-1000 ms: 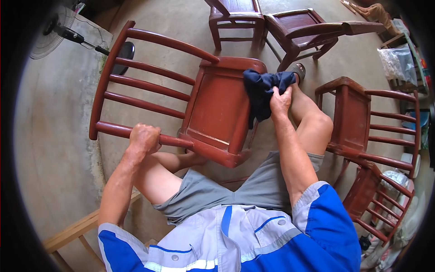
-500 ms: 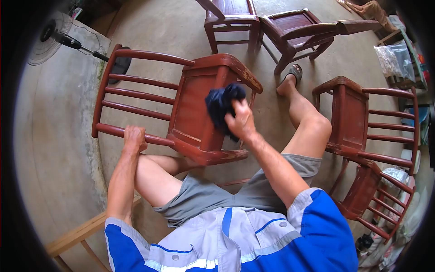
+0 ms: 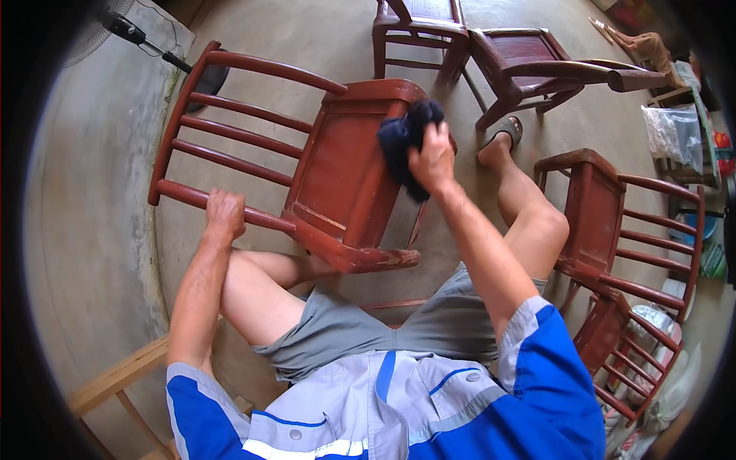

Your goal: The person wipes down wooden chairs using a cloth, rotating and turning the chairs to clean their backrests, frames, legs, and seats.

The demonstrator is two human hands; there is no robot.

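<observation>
A red-brown wooden chair (image 3: pixel 333 169) is tilted in front of me, its slatted back toward the left and its seat facing up toward me. My left hand (image 3: pixel 225 214) is wrapped round the lower side post of the chair's back. In my right hand (image 3: pixel 434 159) is a bunched dark blue cloth (image 3: pixel 402 142), held at the front edge of the seat. The cloth hides part of that edge. Worn, paler patches show on the chair's near front leg.
Two dark chairs (image 3: pixel 529 57) stand at the top. At the right are two more red-brown chairs (image 3: pixel 596 203). A fan (image 3: pixel 126 29) is at the upper left, a wooden bar (image 3: pixel 126 372) at the lower left. Plastic bags (image 3: pixel 675 134) lie far right.
The cloth in my right hand went left from the seat's far corner, then slightly up and right again. The chair has tipped and shifted left a little; my left hand keeps its hold.
</observation>
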